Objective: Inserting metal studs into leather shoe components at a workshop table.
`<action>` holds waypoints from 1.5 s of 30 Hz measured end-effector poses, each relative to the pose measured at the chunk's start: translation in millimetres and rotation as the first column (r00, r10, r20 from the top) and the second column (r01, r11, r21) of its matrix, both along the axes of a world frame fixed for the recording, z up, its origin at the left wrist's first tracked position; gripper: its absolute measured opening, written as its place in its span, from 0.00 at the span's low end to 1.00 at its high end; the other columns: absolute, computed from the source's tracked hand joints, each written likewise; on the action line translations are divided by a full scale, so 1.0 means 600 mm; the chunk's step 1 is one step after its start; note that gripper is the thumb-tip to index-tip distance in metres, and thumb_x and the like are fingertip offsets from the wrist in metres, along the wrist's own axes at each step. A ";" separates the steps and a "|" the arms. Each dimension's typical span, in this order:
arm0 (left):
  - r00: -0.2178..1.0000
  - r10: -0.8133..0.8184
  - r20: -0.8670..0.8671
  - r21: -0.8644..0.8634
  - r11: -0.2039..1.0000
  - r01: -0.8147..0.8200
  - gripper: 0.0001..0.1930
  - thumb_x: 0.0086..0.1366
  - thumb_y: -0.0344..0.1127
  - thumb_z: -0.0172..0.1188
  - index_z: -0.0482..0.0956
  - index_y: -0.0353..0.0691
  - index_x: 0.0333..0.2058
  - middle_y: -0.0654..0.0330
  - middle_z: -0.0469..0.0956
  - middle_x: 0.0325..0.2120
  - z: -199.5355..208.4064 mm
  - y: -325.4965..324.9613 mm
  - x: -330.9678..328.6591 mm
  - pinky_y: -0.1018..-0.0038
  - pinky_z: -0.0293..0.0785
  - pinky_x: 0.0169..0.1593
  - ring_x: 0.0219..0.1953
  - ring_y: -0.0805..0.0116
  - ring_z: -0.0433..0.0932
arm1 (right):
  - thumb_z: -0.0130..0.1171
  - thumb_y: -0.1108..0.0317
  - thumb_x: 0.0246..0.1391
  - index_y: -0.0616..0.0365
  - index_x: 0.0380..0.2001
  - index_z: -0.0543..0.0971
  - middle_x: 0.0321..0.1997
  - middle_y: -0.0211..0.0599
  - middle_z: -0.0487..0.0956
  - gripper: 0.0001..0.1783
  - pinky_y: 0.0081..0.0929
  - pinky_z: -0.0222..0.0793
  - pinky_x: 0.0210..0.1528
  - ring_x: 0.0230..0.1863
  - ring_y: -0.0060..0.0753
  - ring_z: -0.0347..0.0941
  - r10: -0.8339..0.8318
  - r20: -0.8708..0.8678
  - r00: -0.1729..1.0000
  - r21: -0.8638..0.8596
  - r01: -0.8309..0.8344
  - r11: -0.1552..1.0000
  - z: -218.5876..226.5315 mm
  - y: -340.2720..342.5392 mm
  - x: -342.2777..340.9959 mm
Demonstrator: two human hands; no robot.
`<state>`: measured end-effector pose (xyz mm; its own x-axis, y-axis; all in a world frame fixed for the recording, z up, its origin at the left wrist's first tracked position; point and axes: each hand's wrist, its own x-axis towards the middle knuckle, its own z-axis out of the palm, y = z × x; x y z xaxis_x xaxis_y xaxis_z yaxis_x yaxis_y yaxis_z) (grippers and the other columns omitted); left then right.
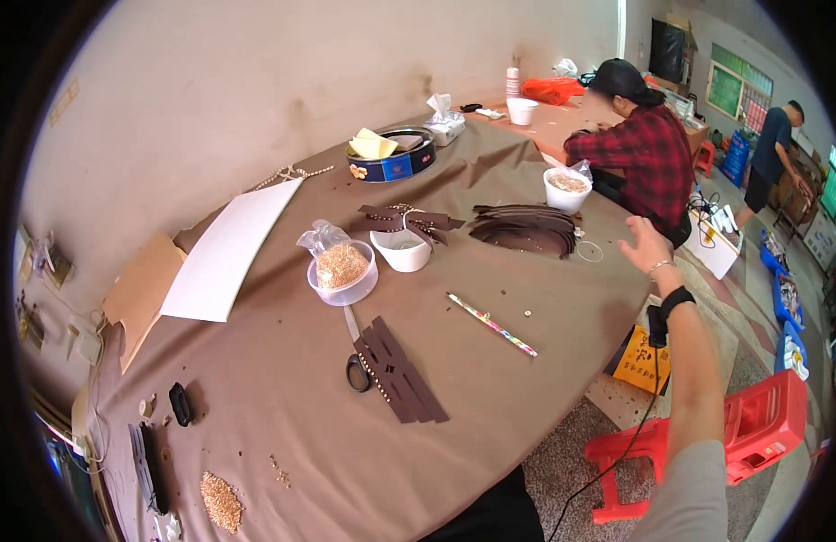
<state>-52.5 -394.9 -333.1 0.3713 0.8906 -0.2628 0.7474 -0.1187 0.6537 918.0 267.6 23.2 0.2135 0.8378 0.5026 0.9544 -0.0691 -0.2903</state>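
My right hand [646, 245] is stretched over the table's right edge, fingers apart and holding nothing. A bracelet and a black band with a cable circle its wrist. Closest to it lie a thin pale ring [590, 251] and a curved stack of dark brown strips [526, 226]; a white cup [567, 192] with pale contents stands beyond. Mid-table, brown strips edged with beads [395, 375] partly cover a pair of scissors [357, 372]. A patterned pen-like stick [492, 323] lies to their right. My left hand is out of view.
A clear bowl [348, 291] with a bag of golden beads, a white bowl [402, 253], a round tin [393, 166] and a white sheet [233, 244] occupy the table. Loose beads [221, 502] lie near left. Red stools [763, 425] stand right. Two people are beyond.
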 end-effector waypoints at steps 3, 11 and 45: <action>0.993 0.114 0.034 0.037 0.993 -0.116 0.23 0.65 0.36 0.51 0.60 0.39 0.58 0.52 0.68 0.54 -0.004 0.006 0.032 0.48 0.56 0.59 0.51 0.53 0.70 | 0.64 0.61 0.42 0.55 0.51 0.67 0.52 0.42 0.68 0.31 0.39 0.66 0.53 0.53 0.45 0.66 0.062 0.070 0.996 -0.076 -0.057 0.995 -0.009 0.067 -0.076; 0.917 0.393 0.069 0.137 0.906 -0.399 0.21 0.64 0.35 0.52 0.63 0.38 0.55 0.52 0.69 0.49 0.052 0.008 0.047 0.53 0.58 0.54 0.46 0.55 0.69 | 0.67 0.60 0.36 0.47 0.63 0.57 0.66 0.44 0.56 0.49 0.42 0.56 0.63 0.64 0.51 0.54 0.099 0.111 0.989 -0.118 -0.086 0.989 -0.058 0.200 -0.157; 0.184 0.750 0.635 0.296 -0.017 -0.955 0.14 0.61 0.30 0.60 0.74 0.35 0.45 0.50 0.74 0.30 0.341 0.145 -0.058 0.74 0.65 0.29 0.26 0.64 0.68 | 0.69 0.59 0.26 0.63 0.35 0.73 0.38 0.57 0.78 0.29 0.40 0.70 0.49 0.44 0.57 0.74 -0.081 0.039 0.996 -0.311 0.089 0.946 0.043 0.147 -0.199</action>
<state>-87.2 -308.0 -128.4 -0.8435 0.4373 0.3120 0.4027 0.1305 0.9060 798.9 355.8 49.1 0.2818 0.9327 0.2249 0.9477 -0.2339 -0.2173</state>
